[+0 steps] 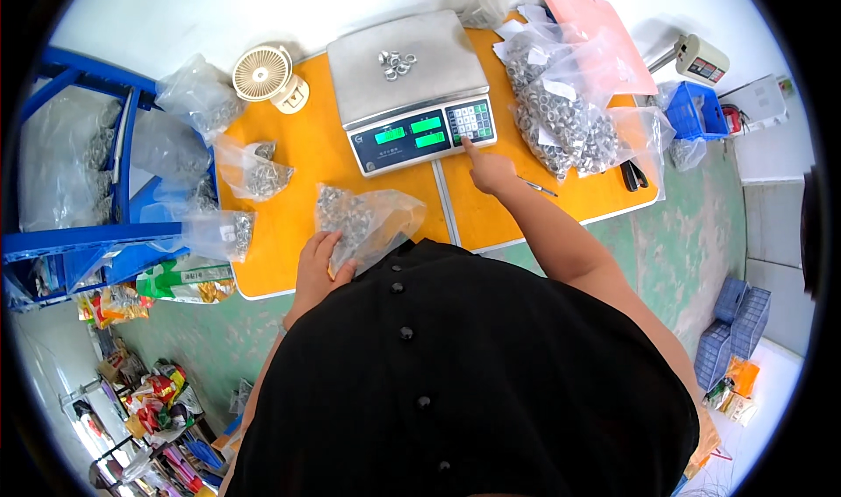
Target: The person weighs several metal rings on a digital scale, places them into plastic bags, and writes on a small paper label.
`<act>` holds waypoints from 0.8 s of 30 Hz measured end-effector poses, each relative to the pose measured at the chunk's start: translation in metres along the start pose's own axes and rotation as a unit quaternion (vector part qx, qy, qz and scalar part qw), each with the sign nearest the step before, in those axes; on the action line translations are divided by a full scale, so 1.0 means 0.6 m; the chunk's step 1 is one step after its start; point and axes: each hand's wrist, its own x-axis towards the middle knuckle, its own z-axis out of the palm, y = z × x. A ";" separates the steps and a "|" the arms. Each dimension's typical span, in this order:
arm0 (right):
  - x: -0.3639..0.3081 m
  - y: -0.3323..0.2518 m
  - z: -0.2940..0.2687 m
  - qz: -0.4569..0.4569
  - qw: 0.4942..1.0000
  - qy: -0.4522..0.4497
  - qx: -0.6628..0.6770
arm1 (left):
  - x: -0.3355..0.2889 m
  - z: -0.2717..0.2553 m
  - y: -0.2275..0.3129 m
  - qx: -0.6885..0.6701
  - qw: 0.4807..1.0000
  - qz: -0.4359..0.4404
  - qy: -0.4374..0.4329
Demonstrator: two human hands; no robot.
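A counting scale (416,129) with a bare metal pan stands at the back of the orange table. On its pan lies a small pile of metal rings (397,64). The index finger of my right hand (491,168) is stretched out onto the keypad (470,122); the other fingers look curled and hold nothing. The green displays are lit. In front of the scale, near the table's front edge, rests a clear plastic bag of metal rings (355,219). My left hand (319,271) grips its left side, the thumb partly hidden by the bag's edge.
Large bags of metal rings (565,116) fill the table's right side, beside a pen (537,187) and a black stapler (632,176). A small fan (265,75) and a smaller ring bag (261,175) stand left. A blue rack (129,147) borders the table's left side.
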 end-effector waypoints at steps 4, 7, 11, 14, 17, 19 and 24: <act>-0.001 0.001 0.000 0.002 1.000 -0.012 0.000 | 0.002 0.001 -0.005 0.005 1.000 0.000 -0.004; -0.005 0.001 -0.005 -0.005 1.000 -0.007 0.009 | 0.003 0.003 -0.002 0.002 1.000 -0.004 0.002; -0.022 0.003 0.023 -0.049 0.998 -0.001 0.029 | 0.006 0.003 -0.003 0.000 1.000 -0.001 -0.001; -0.038 0.010 0.041 -0.054 0.997 0.012 0.049 | 0.005 0.004 -0.005 0.001 1.000 -0.007 0.001; -0.039 0.018 0.037 0.004 0.999 0.000 0.035 | 0.005 0.006 -0.010 0.003 1.000 -0.001 0.005; -0.038 0.024 0.031 0.015 0.999 0.010 0.039 | 0.005 0.006 -0.013 0.004 1.000 0.005 0.006; -0.035 0.033 0.014 0.029 0.998 0.027 0.047 | 0.005 0.007 -0.020 -0.002 1.000 0.020 0.006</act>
